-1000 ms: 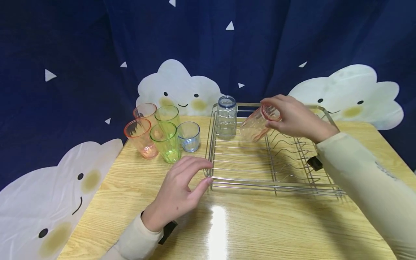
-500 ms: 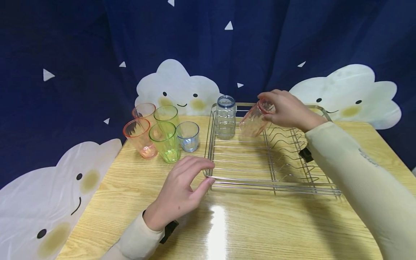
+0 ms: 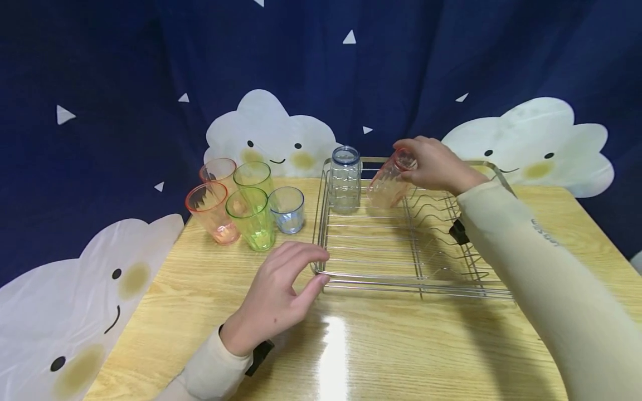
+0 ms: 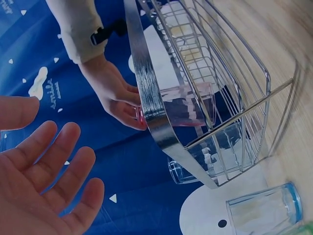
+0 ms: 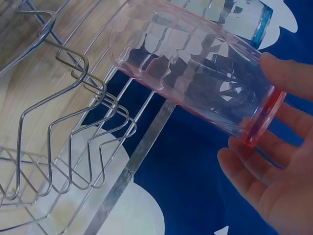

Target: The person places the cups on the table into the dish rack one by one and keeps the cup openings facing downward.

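Note:
My right hand (image 3: 436,164) holds a clear pink tumbler (image 3: 387,186) by its thick red base, fingers on one side and thumb on the other. The tumbler is upside down and tilted, its mouth low over the back of a wire dish rack (image 3: 371,277); whether the rim touches the wires is unclear. Left of it, a clear blue-based tumbler (image 3: 345,186) stands upside down in the rack's back left corner. My left hand (image 3: 281,292) is by the front left corner with loosely bent fingers and nothing in them; the left wrist view shows its fingers (image 4: 58,166) spread.
Several upright tumblers stand left of the rack: an orange one (image 3: 213,217), another orange one behind, a green one (image 3: 254,223), a second green one, and a short blue glass (image 3: 288,210). Wavy wire plate slots (image 5: 93,122) fill the rack's right side. A dark blue curtain (image 3: 391,72) hangs behind.
My right hand and the pink tumbler have moved slightly left and back, towards the blue-based tumbler. My left hand stays in place by the rack corner.

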A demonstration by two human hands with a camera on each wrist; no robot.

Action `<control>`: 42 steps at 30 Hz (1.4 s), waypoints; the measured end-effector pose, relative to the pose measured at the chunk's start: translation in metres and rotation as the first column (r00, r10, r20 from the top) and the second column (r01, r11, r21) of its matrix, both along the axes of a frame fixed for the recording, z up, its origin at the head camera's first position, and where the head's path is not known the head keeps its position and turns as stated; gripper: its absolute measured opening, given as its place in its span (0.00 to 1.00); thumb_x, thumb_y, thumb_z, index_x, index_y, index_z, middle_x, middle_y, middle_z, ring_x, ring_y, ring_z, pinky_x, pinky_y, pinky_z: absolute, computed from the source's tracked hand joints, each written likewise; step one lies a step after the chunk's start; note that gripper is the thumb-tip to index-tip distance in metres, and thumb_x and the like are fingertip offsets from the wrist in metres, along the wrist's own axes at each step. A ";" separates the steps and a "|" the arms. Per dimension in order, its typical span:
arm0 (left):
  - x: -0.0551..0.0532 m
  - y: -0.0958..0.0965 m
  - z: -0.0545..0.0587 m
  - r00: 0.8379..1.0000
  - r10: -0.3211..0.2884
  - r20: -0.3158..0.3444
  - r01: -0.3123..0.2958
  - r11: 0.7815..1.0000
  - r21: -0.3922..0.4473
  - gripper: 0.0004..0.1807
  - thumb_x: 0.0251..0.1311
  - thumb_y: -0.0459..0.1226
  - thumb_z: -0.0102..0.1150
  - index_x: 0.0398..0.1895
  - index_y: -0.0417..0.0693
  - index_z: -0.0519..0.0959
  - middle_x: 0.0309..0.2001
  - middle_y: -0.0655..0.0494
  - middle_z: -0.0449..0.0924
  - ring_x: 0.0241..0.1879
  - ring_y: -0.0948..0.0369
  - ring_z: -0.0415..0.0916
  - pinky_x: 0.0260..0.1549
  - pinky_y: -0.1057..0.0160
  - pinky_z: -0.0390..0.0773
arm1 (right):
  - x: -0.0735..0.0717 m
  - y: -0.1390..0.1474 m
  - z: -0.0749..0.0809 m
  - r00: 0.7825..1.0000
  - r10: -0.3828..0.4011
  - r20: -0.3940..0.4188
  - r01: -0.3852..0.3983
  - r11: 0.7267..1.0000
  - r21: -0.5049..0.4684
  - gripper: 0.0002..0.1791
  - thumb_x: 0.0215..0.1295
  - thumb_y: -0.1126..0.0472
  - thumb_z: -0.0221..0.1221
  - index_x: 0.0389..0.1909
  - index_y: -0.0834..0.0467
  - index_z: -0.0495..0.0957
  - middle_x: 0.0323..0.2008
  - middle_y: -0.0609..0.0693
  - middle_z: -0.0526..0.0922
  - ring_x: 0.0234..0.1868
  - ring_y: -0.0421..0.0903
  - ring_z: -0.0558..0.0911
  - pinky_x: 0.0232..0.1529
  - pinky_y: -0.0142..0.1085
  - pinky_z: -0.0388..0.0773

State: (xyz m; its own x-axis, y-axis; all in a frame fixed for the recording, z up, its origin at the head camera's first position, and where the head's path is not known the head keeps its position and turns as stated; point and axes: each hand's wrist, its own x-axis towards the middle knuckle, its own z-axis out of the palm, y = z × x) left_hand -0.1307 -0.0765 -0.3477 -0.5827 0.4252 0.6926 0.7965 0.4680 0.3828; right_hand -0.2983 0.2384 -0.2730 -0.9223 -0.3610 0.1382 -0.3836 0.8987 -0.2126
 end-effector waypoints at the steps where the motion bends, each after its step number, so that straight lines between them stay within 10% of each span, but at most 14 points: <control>1: 0.000 0.000 0.000 1.000 0.002 0.001 -0.002 1.000 -0.001 0.13 0.56 0.36 0.67 0.45 0.45 0.82 0.46 0.54 0.86 0.50 0.57 0.81 0.53 0.57 0.78 | -0.001 -0.002 -0.001 1.000 -0.002 0.010 0.002 1.000 -0.001 0.36 0.56 0.60 0.66 0.67 0.63 0.69 0.59 0.68 0.75 0.61 0.66 0.73 0.65 0.60 0.68; 42: 0.003 -0.008 -0.005 0.998 0.036 0.053 -0.035 0.999 -0.014 0.14 0.57 0.38 0.67 0.46 0.46 0.83 0.48 0.54 0.86 0.52 0.58 0.81 0.56 0.59 0.78 | -0.024 -0.014 -0.016 0.999 -0.025 0.044 0.026 1.000 -0.004 0.35 0.57 0.59 0.66 0.66 0.61 0.69 0.58 0.68 0.76 0.61 0.67 0.72 0.65 0.59 0.66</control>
